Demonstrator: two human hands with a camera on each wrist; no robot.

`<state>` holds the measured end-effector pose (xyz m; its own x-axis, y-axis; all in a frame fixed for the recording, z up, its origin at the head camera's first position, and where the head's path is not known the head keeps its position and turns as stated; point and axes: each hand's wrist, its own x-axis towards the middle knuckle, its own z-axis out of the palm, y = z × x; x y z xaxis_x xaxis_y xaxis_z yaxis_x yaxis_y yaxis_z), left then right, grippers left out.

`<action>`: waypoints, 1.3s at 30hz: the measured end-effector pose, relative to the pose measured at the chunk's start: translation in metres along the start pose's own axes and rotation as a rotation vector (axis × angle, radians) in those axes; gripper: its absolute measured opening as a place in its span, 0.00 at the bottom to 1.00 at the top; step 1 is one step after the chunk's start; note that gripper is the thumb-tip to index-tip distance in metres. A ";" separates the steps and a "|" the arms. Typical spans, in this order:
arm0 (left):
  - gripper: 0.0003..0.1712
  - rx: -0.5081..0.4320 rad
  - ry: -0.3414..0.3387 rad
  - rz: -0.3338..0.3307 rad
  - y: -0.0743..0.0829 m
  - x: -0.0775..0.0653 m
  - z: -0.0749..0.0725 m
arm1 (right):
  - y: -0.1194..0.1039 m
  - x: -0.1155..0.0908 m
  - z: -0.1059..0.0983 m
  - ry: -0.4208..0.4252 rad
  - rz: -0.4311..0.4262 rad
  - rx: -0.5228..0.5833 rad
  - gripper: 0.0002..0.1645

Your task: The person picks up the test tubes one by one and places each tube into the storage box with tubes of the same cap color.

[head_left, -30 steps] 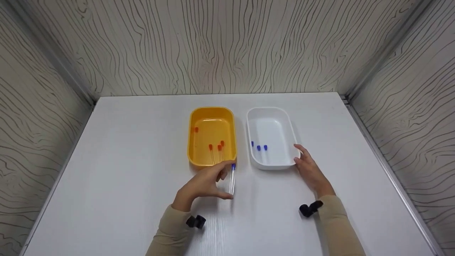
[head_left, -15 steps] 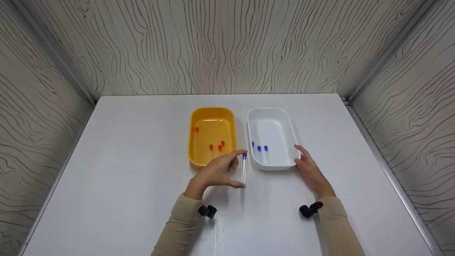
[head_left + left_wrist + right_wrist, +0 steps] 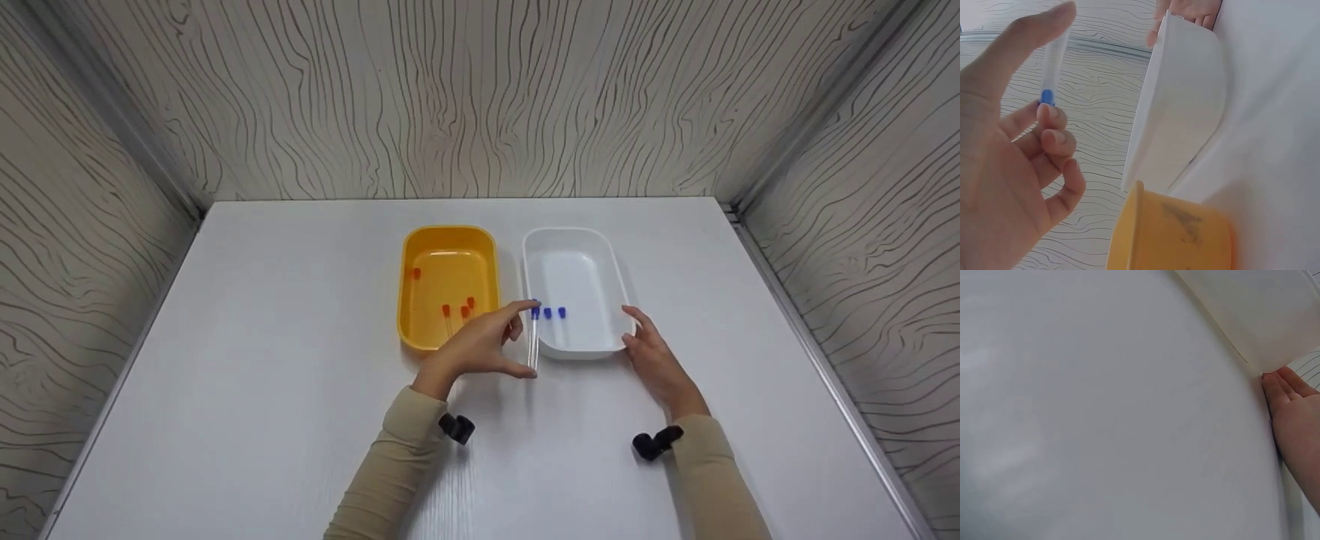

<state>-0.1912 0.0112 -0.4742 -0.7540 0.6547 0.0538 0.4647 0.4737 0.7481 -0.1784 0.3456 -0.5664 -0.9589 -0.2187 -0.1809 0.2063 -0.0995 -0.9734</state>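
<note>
My left hand (image 3: 478, 346) pinches a clear tube with a blue cap (image 3: 533, 341) by its two ends, thumb at the clear end and forefinger at the cap. In the left wrist view the tube (image 3: 1053, 64) is held above the table, its other fingers curled beside it. It is over the near left edge of the white tray (image 3: 581, 352), where blue-capped tubes (image 3: 562, 313) lie inside. My right hand (image 3: 658, 371) grips that tray's right side near the front corner; in the right wrist view its fingers touch the outer wall (image 3: 1275, 320).
Left of the white tray stands a yellow tray (image 3: 405, 300) with several red-capped tubes (image 3: 446, 310) in it. A narrow gap separates the two trays. The white table (image 3: 262, 360) meets wood-patterned walls (image 3: 465, 97) behind and at both sides.
My left hand has moved right and away from me with the tube, from the yellow tray's front corner to the white tray's left edge. The right hand stays in place.
</note>
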 end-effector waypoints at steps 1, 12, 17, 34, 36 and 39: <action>0.54 -0.001 0.000 0.001 0.000 0.002 0.000 | 0.000 0.000 0.000 0.003 0.003 0.004 0.37; 0.53 -0.022 -0.001 -0.003 0.000 0.019 0.006 | 0.001 0.000 0.001 0.016 0.005 0.019 0.36; 0.53 -0.009 0.016 0.006 0.001 0.029 0.010 | 0.001 0.000 0.001 0.006 0.001 0.022 0.36; 0.55 0.023 0.003 -0.065 0.004 0.070 0.035 | -0.001 -0.001 0.002 -0.014 -0.018 -0.012 0.35; 0.55 0.027 0.014 -0.067 0.005 0.074 0.037 | -0.001 -0.002 0.002 -0.014 -0.018 -0.013 0.35; 0.55 0.002 0.023 -0.085 0.005 0.081 0.041 | -0.001 -0.002 0.001 -0.015 -0.017 -0.012 0.36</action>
<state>-0.2303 0.0908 -0.4934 -0.8010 0.5987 0.0054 0.3999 0.5283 0.7490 -0.1762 0.3447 -0.5648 -0.9592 -0.2315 -0.1625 0.1878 -0.0916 -0.9779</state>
